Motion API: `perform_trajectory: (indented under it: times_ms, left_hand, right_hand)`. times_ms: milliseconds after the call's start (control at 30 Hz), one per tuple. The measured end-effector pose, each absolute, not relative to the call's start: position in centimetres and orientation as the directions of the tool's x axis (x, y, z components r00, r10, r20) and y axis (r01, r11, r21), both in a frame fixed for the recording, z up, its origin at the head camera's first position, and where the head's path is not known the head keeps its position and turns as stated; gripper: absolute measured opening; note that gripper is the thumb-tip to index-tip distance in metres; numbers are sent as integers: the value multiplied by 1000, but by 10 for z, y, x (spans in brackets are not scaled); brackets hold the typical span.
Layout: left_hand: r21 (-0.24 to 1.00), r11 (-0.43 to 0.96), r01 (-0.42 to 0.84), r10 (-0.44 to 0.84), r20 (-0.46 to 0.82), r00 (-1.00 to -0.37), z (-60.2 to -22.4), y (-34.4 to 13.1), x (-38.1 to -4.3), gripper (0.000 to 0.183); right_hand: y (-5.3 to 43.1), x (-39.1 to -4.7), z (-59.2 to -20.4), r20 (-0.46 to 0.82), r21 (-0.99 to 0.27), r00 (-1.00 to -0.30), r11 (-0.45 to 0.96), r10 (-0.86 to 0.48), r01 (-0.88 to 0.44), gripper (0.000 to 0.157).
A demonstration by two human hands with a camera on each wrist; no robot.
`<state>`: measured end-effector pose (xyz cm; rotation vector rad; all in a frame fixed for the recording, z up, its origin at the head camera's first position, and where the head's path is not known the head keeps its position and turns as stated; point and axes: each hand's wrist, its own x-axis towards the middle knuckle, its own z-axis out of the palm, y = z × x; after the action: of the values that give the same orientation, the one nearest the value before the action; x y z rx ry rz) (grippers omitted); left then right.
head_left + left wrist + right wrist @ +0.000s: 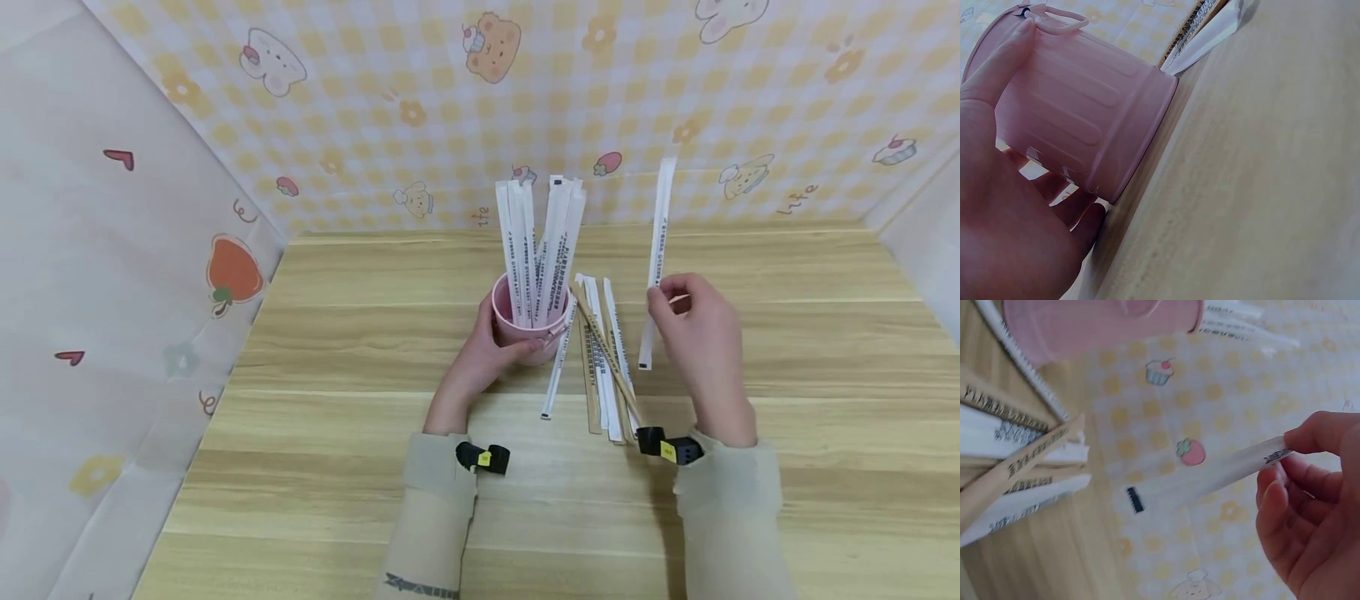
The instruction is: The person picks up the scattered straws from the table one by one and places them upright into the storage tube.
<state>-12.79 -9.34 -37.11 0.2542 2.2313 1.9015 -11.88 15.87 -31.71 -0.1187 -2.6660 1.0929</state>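
Observation:
A small pink bucket (pixel 542 353) with ribbed walls and a little handle (pixel 1063 24) stands on the table, gripped by my left hand (pixel 480 358) with the thumb near the handle and the fingers round the other side. Several white paper-wrapped straws (pixel 558 250) stick up out of it. To the right, my right hand (pixel 703 333) pinches one white wrapped straw (pixel 660 225) between thumb and finger, holding it nearly upright in the air. Its dark-marked end (pixel 1135 499) points down.
Beside the bucket lies a loose pile of wrapped straws, some white (pixel 596 354) and some brown (pixel 589 379), with one brown straw (pixel 618 375) slanting across the others. A single white straw (pixel 557 371) lies nearest the bucket. Behind the wooden table (pixel 337 400) rises a checked backdrop (pixel 360 125).

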Motion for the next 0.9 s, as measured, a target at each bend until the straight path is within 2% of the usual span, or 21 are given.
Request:
perform_trajectory:
  times_ms: [133,267,400,600,900]
  left_hand:
    - [988,157,-5,257,-45,-965,-370,-93,-128,98]
    - [990,140,-4,264,-41,-964,-369,-92,-127,98]
    - [991,132,13,268,-23,-963,-370,-92,-127,98]
    - [991,133,19,270,-18,-963,-371,-92,-126,98]
    - [988,154,30,262,-12,-965,-373,-93,-128,98]
  right_hand:
    - [148,-117,-307,323,-709,-931,695,169,-120,33]
    - [138,-117,-300,466,-703,-870,665,163,-252,28]
    - [127,-119,-292,552,-711,-815,608,174,-352,27]
    - [112,-119,-283,598,-729,-777,535,194,-427,26]
    - [101,-124,-291,603,-709,-789,534,118,-461,25]
